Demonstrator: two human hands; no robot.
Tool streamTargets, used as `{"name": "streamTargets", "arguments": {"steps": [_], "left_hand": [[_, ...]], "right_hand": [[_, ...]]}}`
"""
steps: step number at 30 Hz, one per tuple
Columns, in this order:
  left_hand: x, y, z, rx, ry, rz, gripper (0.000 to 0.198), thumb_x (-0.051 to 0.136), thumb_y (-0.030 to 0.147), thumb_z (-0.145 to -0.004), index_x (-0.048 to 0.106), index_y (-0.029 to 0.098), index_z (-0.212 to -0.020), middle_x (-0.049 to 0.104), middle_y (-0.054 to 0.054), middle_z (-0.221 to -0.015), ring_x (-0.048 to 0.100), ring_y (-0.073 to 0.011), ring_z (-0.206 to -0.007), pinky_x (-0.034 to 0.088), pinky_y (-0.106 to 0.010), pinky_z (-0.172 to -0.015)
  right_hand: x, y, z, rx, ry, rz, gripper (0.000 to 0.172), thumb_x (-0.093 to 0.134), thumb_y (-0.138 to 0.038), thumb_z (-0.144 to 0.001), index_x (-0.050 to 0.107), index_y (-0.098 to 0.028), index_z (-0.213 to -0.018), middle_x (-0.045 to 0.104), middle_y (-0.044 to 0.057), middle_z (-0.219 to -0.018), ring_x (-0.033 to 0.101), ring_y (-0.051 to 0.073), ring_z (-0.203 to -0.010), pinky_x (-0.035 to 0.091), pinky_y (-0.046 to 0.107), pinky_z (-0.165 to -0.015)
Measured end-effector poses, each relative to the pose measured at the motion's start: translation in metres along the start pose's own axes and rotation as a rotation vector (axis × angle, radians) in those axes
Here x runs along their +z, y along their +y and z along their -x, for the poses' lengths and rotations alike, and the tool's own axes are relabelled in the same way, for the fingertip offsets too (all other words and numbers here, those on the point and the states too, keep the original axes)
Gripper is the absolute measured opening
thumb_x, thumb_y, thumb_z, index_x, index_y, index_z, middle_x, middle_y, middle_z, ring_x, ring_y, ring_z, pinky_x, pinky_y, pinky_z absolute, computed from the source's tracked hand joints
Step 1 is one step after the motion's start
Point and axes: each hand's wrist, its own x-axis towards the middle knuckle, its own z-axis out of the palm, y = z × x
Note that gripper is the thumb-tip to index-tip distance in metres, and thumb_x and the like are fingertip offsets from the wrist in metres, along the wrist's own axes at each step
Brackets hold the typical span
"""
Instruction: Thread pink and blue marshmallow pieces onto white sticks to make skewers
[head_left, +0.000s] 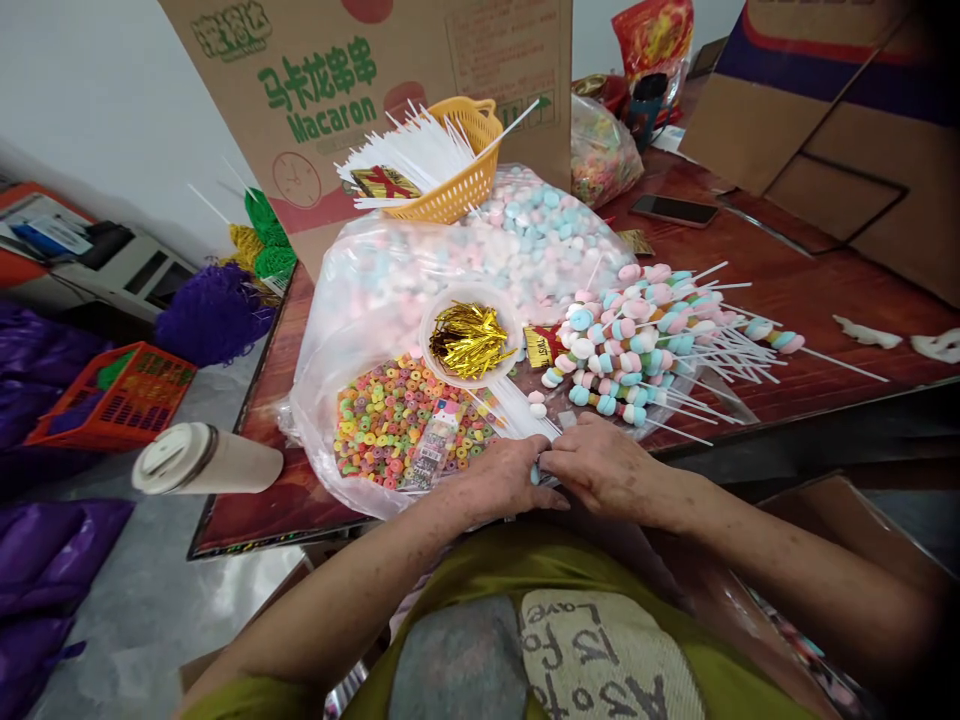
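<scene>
Your left grip (504,478) closes on a pale-blue candy (535,474), visible between its fingers at the surface's (247,520) near edge. Your right grip (600,465) adjoins it, curled closed, contents hidden; candy skewers (637,345) lie just beyond, toward the right edge.

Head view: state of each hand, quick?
Left hand: fingers bent at a small blue piece; grip cannot be told.
Right hand: fingers curled; whether it holds anything cannot be told.
</scene>
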Motion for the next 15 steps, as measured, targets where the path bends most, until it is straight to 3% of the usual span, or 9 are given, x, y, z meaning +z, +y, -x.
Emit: {"name": "streamTargets", "arguments": {"steps": [4,7,9,12,15], "left_hand": [[-0.030,-0.018,0.011,0.084,-0.123,0.245,0.087,0.076,0.046,-0.057,0.037,0.022,-0.131,0.064,-0.003,-0.103,0.060,-0.0179,-0.084,0.043,-0.024,-0.070],[-0.045,-0.035,0.027,0.071,-0.239,0.114,0.055,0.074,0.041,-0.059,0.056,0.021,-0.107,0.065,0.001,-0.088,0.059,-0.0166,-0.079,0.042,-0.022,-0.067],[-0.042,-0.040,0.034,0.032,-0.273,0.087,0.033,0.066,0.036,-0.068,0.058,0.020,-0.096,0.064,0.003,-0.080,0.058,-0.0143,-0.073,0.041,-0.020,-0.062],[-0.027,-0.037,0.037,-0.055,-0.074,-0.039,0.020,0.055,0.035,-0.077,0.057,0.020,-0.091,0.064,0.002,-0.077,0.059,-0.0151,-0.070,0.040,-0.022,-0.058],[-0.018,-0.029,0.036,-0.118,0.211,-0.414,0.015,0.048,0.027,-0.080,0.058,0.019,-0.088,0.066,-0.005,-0.075,0.062,-0.0216,-0.071,0.042,-0.030,-0.063]], "right_hand": [[-0.002,0.010,0.002,-0.002,0.037,-0.153,0.023,0.042,-0.017,-0.086,0.058,-0.016,-0.070,0.059,0.003,-0.066,0.048,0.013,-0.063,0.025,0.029,-0.062],[-0.017,0.015,0.006,0.005,0.097,-0.196,0.024,0.039,-0.018,-0.088,0.058,-0.015,-0.073,0.059,0.005,-0.068,0.049,0.015,-0.067,0.028,0.028,-0.064],[-0.026,0.017,0.006,0.008,0.086,-0.211,0.026,0.037,-0.020,-0.089,0.056,-0.016,-0.071,0.057,0.005,-0.067,0.049,0.015,-0.067,0.028,0.028,-0.063],[-0.035,0.018,0.005,0.086,-0.052,-0.282,0.027,0.037,-0.023,-0.088,0.051,-0.017,-0.065,0.051,0.001,-0.061,0.043,0.013,-0.059,0.028,0.027,-0.058],[-0.034,0.020,0.002,0.198,-0.193,-0.500,0.028,0.038,-0.030,-0.087,0.047,-0.017,-0.064,0.044,-0.002,-0.060,0.039,0.011,-0.056,0.028,0.024,-0.055]]}}
